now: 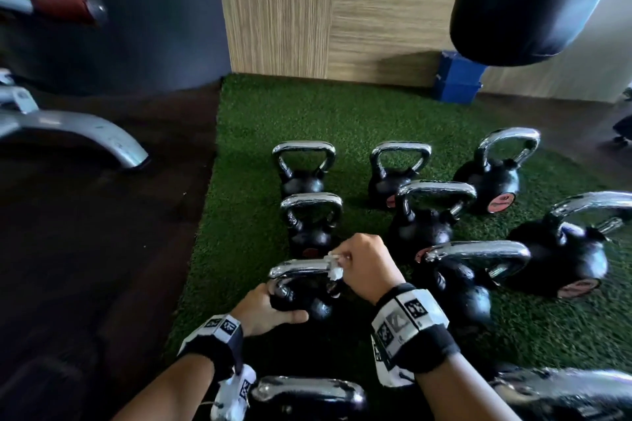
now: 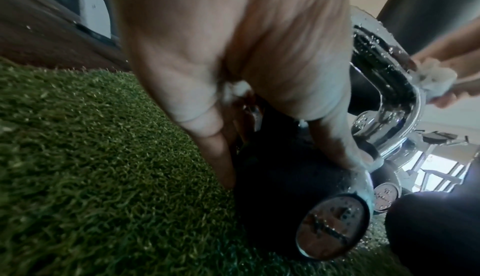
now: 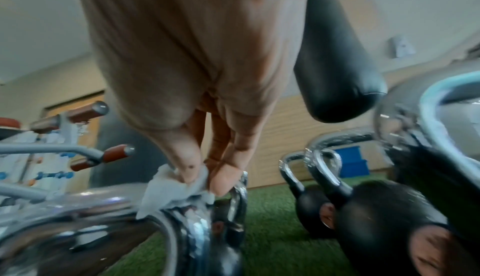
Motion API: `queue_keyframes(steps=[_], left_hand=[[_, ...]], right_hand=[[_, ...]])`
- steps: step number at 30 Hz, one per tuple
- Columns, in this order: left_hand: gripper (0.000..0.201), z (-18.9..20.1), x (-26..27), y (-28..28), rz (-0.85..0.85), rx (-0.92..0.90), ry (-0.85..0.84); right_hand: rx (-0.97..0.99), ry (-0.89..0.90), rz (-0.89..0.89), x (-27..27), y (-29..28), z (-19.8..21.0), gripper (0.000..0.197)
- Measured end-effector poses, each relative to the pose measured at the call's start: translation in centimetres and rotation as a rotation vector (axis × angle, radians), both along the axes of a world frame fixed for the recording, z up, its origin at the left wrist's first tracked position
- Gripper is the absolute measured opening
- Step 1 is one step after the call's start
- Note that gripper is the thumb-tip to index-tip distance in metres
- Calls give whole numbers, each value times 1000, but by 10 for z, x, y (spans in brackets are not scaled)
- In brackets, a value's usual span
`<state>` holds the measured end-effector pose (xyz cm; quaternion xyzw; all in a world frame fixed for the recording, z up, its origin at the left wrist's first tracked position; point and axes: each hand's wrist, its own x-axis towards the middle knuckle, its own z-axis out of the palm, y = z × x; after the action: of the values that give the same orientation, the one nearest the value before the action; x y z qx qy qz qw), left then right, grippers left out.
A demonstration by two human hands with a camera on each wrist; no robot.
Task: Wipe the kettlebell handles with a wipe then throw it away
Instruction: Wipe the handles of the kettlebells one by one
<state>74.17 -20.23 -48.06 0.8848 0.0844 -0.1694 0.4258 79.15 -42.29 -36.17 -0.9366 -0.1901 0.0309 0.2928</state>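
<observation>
Several black kettlebells with chrome handles stand on a green turf mat (image 1: 246, 133). The nearest one in the left column, a small kettlebell (image 1: 309, 304), is held steady by my left hand (image 1: 266, 311), whose fingers and thumb curl round its black body (image 2: 280, 177). My right hand (image 1: 362, 263) pinches a crumpled white wipe (image 1: 337, 265) against the right end of that kettlebell's chrome handle (image 1: 297, 268). In the right wrist view the thumb and fingertips (image 3: 221, 182) press the wipe (image 3: 168, 190) onto the handle's bend (image 3: 197, 219). The left wrist view shows the wipe (image 2: 436, 79) at the handle's corner.
A black punching bag (image 1: 533, 0) hangs at the upper right above a blue box (image 1: 458, 82). A grey machine leg (image 1: 102, 140) stands on the dark floor to the left. More kettlebells (image 1: 478, 284) crowd the right, and two handles (image 1: 307, 390) lie close below my wrists.
</observation>
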Motion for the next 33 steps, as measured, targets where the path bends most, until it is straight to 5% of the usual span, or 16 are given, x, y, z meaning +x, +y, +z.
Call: queue_keyframes(steps=[13, 20, 26, 33], left_hand=[[103, 8, -5, 0, 4, -9, 19], [92, 3, -4, 2, 1, 11, -5], [84, 2, -4, 1, 34, 42, -8], [93, 1, -9, -1, 50, 48, 7]], right_hand=[[237, 35, -109, 6, -19, -26, 21], [135, 143, -134, 16, -28, -43, 17], [254, 232, -174, 18, -32, -63, 19], [242, 257, -147, 10, -22, -80, 29]])
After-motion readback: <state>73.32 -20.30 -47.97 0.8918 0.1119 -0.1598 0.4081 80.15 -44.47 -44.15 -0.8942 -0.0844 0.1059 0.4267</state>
